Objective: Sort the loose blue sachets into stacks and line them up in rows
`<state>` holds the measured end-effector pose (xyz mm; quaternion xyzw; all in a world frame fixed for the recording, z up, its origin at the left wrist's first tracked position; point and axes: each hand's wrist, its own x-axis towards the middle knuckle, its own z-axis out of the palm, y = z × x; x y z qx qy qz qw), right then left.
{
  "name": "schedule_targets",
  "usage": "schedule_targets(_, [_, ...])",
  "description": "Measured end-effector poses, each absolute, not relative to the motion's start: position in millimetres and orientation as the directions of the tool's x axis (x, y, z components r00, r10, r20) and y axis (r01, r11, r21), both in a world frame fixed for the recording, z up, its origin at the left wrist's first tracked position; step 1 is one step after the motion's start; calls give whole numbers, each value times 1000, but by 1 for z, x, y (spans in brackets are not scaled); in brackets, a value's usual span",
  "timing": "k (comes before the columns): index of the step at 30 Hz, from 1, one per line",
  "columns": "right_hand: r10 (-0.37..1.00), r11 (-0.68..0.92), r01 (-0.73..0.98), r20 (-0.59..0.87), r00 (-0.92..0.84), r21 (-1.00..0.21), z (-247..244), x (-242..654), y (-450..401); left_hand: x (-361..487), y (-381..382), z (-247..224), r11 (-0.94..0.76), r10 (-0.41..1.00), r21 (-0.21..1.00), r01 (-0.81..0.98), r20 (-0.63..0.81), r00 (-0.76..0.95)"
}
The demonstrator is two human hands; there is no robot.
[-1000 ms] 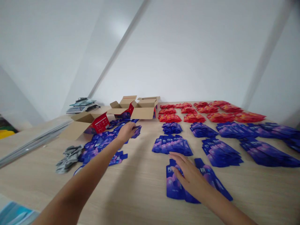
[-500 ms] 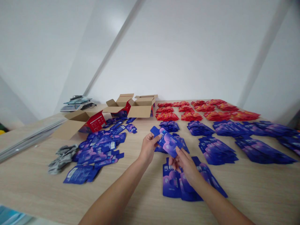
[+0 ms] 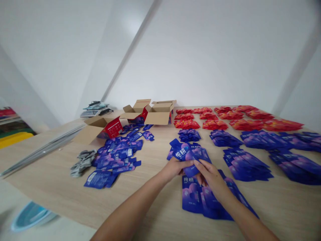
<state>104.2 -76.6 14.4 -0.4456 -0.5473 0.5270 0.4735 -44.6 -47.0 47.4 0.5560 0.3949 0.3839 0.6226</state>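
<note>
Both hands grip one blue-purple pouch [image 3: 184, 152] with white lettering, held above the table. My left hand [image 3: 177, 167] pinches its left side, thumb on the printed face. From the right, my right hand [image 3: 209, 172] pinches the lower edge, its thumb almost meeting the left one. Beneath the right hand lies a fanned stack of the same pouches [image 3: 193, 197] near the front. Another blue pile [image 3: 202, 152] sits just behind the held pouch, partly hidden by it. A loose heap of blue pouches [image 3: 115, 157] spreads out to the left.
Rows of red pouches [image 3: 215, 124] and more blue stacks [image 3: 244, 164] fill the right side. Open cardboard boxes [image 3: 157, 117] stand at the back and left. A grey glove-like cloth [image 3: 82, 163] lies by the heap. Long grey strips [image 3: 47, 147] line the left edge; a blue basin [image 3: 32, 214] is below.
The left hand has slid along the pouch toward the right hand, and the pouch has come lower. The camera view has turned left, bringing the basin and yellow item into view.
</note>
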Motion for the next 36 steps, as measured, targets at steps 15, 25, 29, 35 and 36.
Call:
schedule_targets(15, [949,-83,-204,-15,-314,-975,13,97,-81,-93,-6,23,-258,943,869,422,131,306])
schedule_targets(25, [998,60,-110,58,21,-992,16,103,-81,-203,125,11,-50,978,306,951,207,-15])
schedule_targets(29, [995,81,-109,75,62,-991,21,102,-81,-199,137,3,-61,992,149,987,120,43])
schedule_targets(35, [995,86,-183,75,67,-979,21,107,-79,-197,102,-4,-152,986,-7,988,70,152])
schedule_targets(36, [994,91,-197,78,72,-976,21,107,-79,-201,93,-3,-157,985,-23,987,72,158])
